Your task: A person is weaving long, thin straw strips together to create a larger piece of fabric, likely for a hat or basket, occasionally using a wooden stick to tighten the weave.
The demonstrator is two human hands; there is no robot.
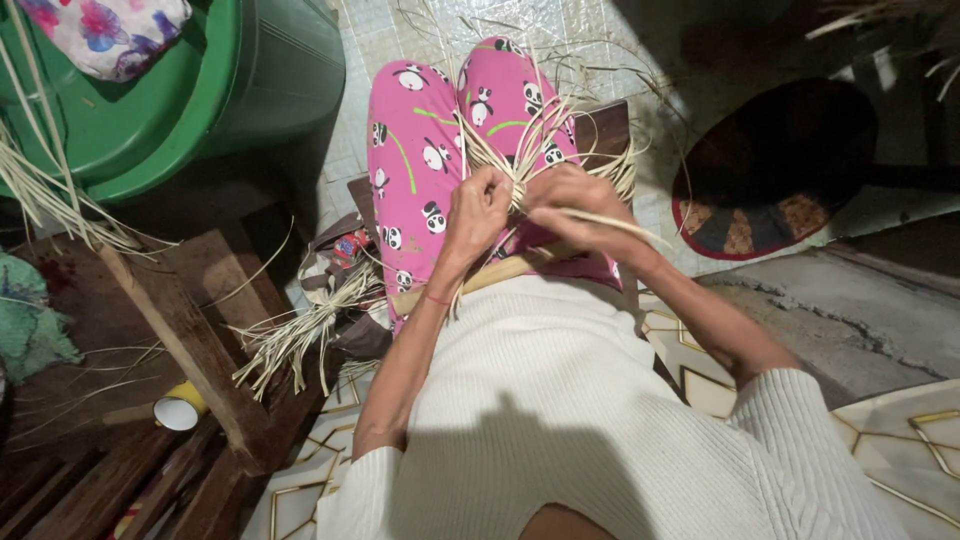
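Note:
I sit with pink panda-print trousers (410, 170) on my legs. On my lap lies a piece of weaving made of pale dried strips (520, 150), its loose ends fanning outward. My left hand (478, 205) pinches strips at the middle of the weave. My right hand (575, 205) is closed on a long pale strip (625, 228) that runs out to the right. Both hands meet over the weave, fingertips almost touching. A wooden slat (500, 272) lies across my lap under the hands.
A green plastic tub (230, 90) with flowered cloth (105, 30) stands at upper left. A tied bundle of strips (305, 335) lies by my left leg beside wooden planks (190, 340) and a yellow cup (182, 408). A round dark mat (775, 170) lies at right.

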